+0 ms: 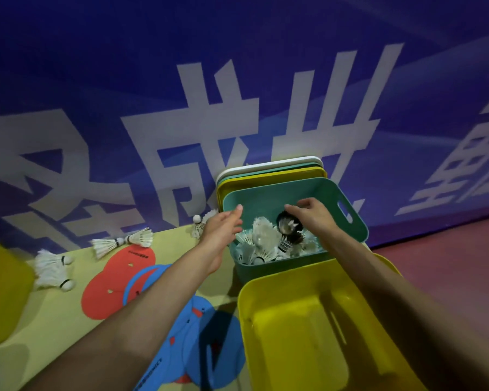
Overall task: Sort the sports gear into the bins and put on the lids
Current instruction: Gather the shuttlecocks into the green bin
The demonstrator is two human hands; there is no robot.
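Note:
A teal bin (pixel 350 221) stands against the wall and holds several white shuttlecocks (pixel 263 241) and a few dark ones (pixel 287 222). My left hand (pixel 223 227) hovers at the bin's left rim, fingers apart and empty. Over the bin's middle, my right hand (pixel 311 213) has its fingers spread above the dark shuttlecocks, holding nothing. A yellow bin (pixel 294 328) stands empty in front of the teal one. Three lids (pixel 271 170), white, teal and yellow, lean on the wall behind the bins. Loose shuttlecocks (pixel 54 268) lie on the mat at left.
Flat red discs (pixel 110 289) and blue discs (pixel 206 348) lie on the yellow mat (pixel 54 320). More shuttlecocks (pixel 122 241) rest near the blue banner wall (pixel 237 80). Another yellow container (pixel 0 292) sits at the far left. Red floor (pixel 449 266) lies to the right.

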